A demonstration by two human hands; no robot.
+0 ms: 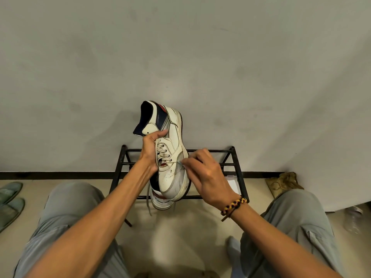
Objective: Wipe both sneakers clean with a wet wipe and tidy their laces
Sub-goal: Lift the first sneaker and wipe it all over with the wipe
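We count two sneakers. Left hand (pixel 151 146) grips one sneaker (pixel 172 157) raised before the rack (pixel 239 173); right hand (pixel 206 173) pinches one wipe (pixel 182 163) against its side. Second sneaker (pixel 160 203) lies below. Two slippers (pixel 10 199) far left.

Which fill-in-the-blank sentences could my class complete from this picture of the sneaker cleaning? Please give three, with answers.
1. The left hand grips the raised sneaker near its ____.
2. The right hand pinches a small ____ against the sneaker's side.
3. The second sneaker rests on the black metal ____.

Answers: laces; wipe; rack
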